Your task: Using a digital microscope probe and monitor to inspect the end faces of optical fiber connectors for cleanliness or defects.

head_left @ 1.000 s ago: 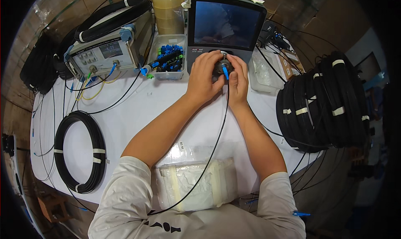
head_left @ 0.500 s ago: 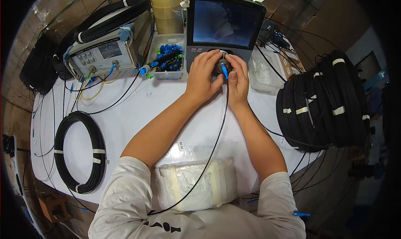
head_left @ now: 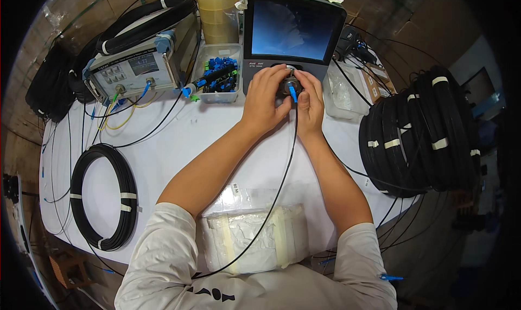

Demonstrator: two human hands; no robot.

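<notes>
Your blue connector (head_left: 292, 92) tops a black cable (head_left: 282, 174) over the white table (head_left: 179, 142). Far left, your grey meter (head_left: 135, 68) trails yellow and blue leads (head_left: 116, 112). Right, black coils (head_left: 423, 131) wear white bands; the near packet (head_left: 252, 239) is white.

A grey bench instrument with a small display (head_left: 135, 68) sits at the table's far left, a clear plastic tray of blue connectors (head_left: 220, 74) just beside it. A single black cable coil (head_left: 103, 196) lies at left; stacked black coils banded with white tape (head_left: 423, 128) sit at right. A white taped plastic packet (head_left: 252, 238) lies nearest the person.
</notes>
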